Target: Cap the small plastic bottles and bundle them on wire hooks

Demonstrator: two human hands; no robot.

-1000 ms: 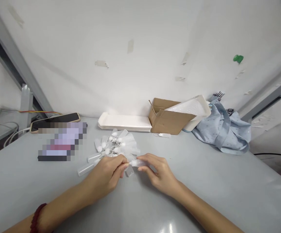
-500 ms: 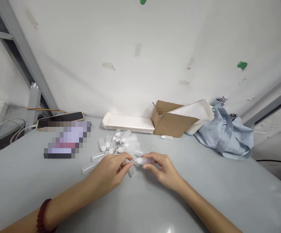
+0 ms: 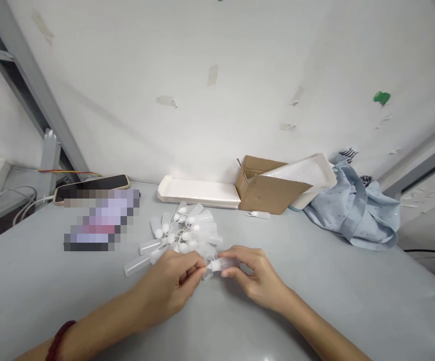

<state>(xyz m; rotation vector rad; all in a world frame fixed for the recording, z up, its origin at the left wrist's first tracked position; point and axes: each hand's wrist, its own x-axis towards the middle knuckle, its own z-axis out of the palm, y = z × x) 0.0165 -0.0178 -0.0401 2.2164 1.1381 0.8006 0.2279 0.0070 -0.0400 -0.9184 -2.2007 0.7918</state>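
Between the thumb and fingers of my right hand [image 3: 257,276] lies a small translucent dropper bottle [image 3: 228,263], held on its side with its white neck and narrow tip facing left. My left hand [image 3: 177,281] is closed in a pinch right at that tip; whatever sits between its fingertips is too small to make out. Just behind the hands, several similar small bottles [image 3: 201,217] with white tops and thin loops are heaped on the grey table [image 3: 217,321]. One clear tube-like bottle [image 3: 137,264] lies left of the heap, near my left wrist.
A stack of white padded envelopes [image 3: 202,190] and an open cardboard box [image 3: 273,193] stand against the wall. One small bottle [image 3: 260,214] lies before the box. A blue cloth bag [image 3: 356,210] is at right, a phone [image 3: 93,188] and a blurred flat object [image 3: 102,220] at left.
Both hands and the held bottle sit slightly lower in the picture. The left thumb and fingertips, earlier a little apart, have closed together by the bottle's tip. The view has shifted a little.
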